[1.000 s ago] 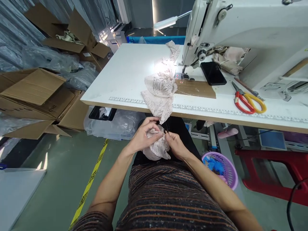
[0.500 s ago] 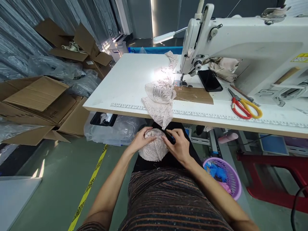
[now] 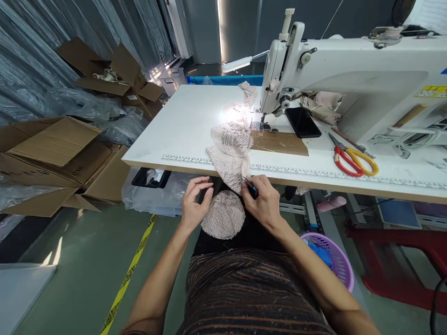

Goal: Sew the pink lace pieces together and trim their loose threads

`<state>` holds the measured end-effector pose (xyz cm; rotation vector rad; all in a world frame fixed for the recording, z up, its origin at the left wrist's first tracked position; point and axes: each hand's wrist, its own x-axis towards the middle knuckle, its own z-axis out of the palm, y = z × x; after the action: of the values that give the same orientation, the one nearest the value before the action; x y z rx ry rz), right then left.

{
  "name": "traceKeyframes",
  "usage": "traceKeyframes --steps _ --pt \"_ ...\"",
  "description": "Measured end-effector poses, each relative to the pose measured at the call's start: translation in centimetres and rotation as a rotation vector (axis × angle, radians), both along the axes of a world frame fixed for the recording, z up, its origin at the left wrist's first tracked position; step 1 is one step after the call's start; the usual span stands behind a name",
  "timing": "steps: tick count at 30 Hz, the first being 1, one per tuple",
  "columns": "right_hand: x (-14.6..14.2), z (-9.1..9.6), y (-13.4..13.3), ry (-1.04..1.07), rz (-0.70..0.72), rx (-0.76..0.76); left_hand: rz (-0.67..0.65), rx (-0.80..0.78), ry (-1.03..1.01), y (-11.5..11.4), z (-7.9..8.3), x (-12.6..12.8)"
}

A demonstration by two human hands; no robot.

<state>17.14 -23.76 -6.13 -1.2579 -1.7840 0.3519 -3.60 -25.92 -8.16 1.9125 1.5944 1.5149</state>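
A round, cup-shaped piece of pale pink lace (image 3: 223,217) lies on my dark-clothed lap. Just left of it, my left hand (image 3: 196,204) is raised, holding nothing, its fingers curved and apart. My right hand (image 3: 261,201) is closed around small thread snips (image 3: 253,190), mostly hidden by the fingers; a blue part and a thin dark tip show. That tip is at the lower edge of a long lace strip (image 3: 228,160), which hangs over the table's front edge. Whether my right fingertips also pinch the lace, I cannot tell.
A white sewing machine (image 3: 335,70) stands on the white table (image 3: 167,125). Scissors with red and yellow handles (image 3: 354,158) and a black phone (image 3: 302,123) lie to the right. Below are a purple basket (image 3: 344,265) and a red stool (image 3: 401,260). Open cardboard boxes (image 3: 59,144) stand left.
My left hand has let go of the lace cup and moved left. My right hand has moved off the cup, slightly up and right, to the hanging lace strip.
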Motion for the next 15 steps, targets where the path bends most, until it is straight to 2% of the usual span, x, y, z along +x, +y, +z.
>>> traceKeyframes --steps 3,5,8,12,14,15 --pt "0.4 1.0 -2.2 0.257 0.3 -0.093 0.003 0.091 -0.005 -0.7 1.8 0.8" --pt "0.4 1.3 -4.1 0.361 0.471 -0.218 -0.094 0.043 -0.023 -1.0 2.2 1.5" --pt "0.3 1.2 -6.8 0.448 0.641 -0.425 -0.375 -0.195 -0.169 -1.3 1.8 2.9" --pt "0.4 0.7 -8.5 0.488 0.747 -0.561 -0.773 -0.634 -0.654 -1.5 0.9 4.5" --pt "1.0 0.4 -8.5 0.499 0.747 -0.562 -0.866 -0.794 -0.807 -1.5 0.7 4.7" --pt "1.4 0.2 -8.3 0.497 0.741 -0.559 -0.859 -0.844 -0.822 -1.6 0.7 4.5"
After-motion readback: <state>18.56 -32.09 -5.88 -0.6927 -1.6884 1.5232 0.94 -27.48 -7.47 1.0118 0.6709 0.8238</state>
